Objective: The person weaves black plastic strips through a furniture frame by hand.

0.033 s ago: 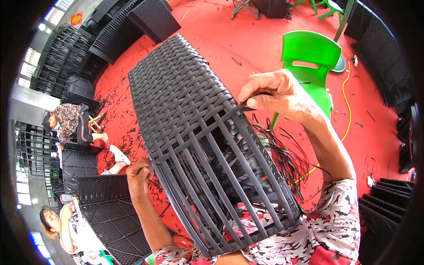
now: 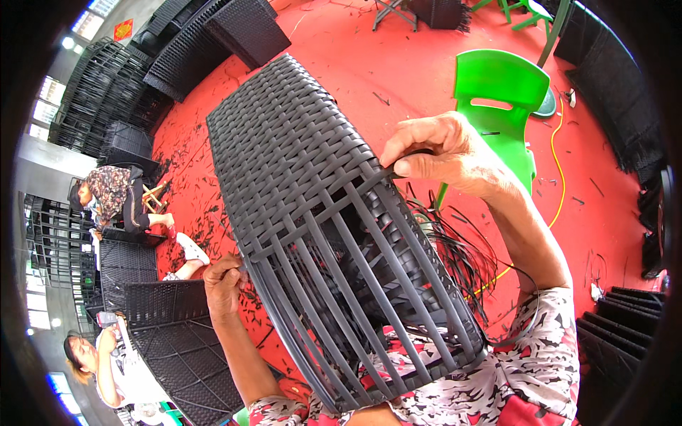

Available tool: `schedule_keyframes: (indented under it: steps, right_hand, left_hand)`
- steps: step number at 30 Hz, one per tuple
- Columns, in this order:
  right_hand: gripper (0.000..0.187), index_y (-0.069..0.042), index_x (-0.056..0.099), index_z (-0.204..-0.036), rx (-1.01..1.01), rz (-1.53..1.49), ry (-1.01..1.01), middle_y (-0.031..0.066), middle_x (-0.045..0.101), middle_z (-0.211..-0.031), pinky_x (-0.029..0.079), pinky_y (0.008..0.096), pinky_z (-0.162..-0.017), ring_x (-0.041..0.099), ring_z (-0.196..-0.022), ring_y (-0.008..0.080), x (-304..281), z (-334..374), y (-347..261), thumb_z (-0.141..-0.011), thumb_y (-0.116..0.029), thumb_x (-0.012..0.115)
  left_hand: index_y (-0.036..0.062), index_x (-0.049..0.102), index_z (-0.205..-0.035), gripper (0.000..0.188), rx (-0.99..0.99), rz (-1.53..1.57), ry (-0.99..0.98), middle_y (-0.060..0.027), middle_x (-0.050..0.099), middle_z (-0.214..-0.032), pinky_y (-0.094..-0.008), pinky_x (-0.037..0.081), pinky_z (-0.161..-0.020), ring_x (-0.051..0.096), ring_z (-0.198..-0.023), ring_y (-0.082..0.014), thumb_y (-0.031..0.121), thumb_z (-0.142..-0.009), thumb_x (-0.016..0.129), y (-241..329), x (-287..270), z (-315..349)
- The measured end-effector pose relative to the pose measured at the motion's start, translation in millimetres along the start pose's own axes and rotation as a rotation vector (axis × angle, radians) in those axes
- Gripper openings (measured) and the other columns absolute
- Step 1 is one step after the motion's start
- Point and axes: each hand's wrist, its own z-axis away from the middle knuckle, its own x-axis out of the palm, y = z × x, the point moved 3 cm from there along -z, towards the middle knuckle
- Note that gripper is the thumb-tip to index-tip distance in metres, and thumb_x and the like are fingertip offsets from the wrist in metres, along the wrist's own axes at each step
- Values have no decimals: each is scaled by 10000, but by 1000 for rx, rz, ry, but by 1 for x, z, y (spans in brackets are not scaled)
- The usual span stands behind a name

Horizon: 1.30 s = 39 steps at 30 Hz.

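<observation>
In front of me a black wicker piece [image 2: 280, 135] stands tilted. Its far part is tightly woven; toward me run bare lengthwise strips with gaps between them. My right hand [image 2: 451, 153] pinches a black flat plastic strip [image 2: 395, 169] between thumb and forefinger at the right edge of the weave. That strip lies across the lengthwise ones at the weave's near edge. At the piece's left edge, my left hand [image 2: 224, 285] is closed with its fingertips pressed together; what they hold is too small to make out. A bundle of loose black strips [image 2: 462, 248] hangs beyond the right side.
A green plastic chair [image 2: 497, 82] stands on the red floor [image 2: 398, 64] at the right, beside a yellow cable [image 2: 558, 156]. Black woven furniture [image 2: 249, 32] lines the far left. Two people [image 2: 110, 192] work at the left. Black strip scraps litter the floor.
My right hand has shifted very slightly left, closer to the weave's edge. The wicker piece and my left hand look unmoved.
</observation>
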Motion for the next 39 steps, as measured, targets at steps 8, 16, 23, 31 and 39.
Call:
schedule_keyframes:
  steps: [8, 16, 23, 31, 39]
  right_hand:
    - [258, -3, 646, -904, -163, 479, -139, 66, 573, -748, 438, 314, -663, 539, -692, 184, 17, -15, -16, -730, -175, 731]
    - [155, -34, 627, -833, -302, 948, -133, 96, 563, -760, 465, 387, -676, 577, -741, 295, 40, -15, -40, -681, -48, 651]
    - [135, -23, 599, -841, -324, 999, -18, 124, 558, -787, 483, 418, -632, 588, -738, 331, 47, -16, -40, -714, -66, 619]
    - [144, 1, 620, -844, -122, 713, -70, 98, 599, -753, 492, 335, -630, 608, -677, 228, 33, -27, -32, -739, -76, 681]
    - [265, 11, 664, -1020, -16, 252, -188, 37, 662, -829, 489, 242, -707, 593, -762, 79, -7, -29, -11, -772, -74, 703]
  left_hand:
    - [-12, 659, -873, 143, -119, -50, 108, -67, 561, -728, -240, 400, -479, 523, -585, -145, 110, -808, 695, -16, -18, 12]
    - [-42, 651, -923, 178, -71, -124, -4, -78, 603, -818, -230, 428, -548, 595, -716, -142, 118, -846, 651, 7, 17, 11]
    - [-32, 642, -878, 208, -75, -160, -72, -41, 586, -745, -213, 363, -496, 475, -554, -80, 155, -817, 710, 12, 40, 5]
    - [-16, 606, -772, 198, 0, 40, 4, -44, 517, -677, -233, 379, -443, 487, -536, -113, 131, -780, 738, 4, 23, 0]
    - [-5, 597, -769, 211, 27, -12, 59, -54, 545, -697, -242, 404, -448, 505, -551, -118, 163, -795, 722, -9, 10, 4]
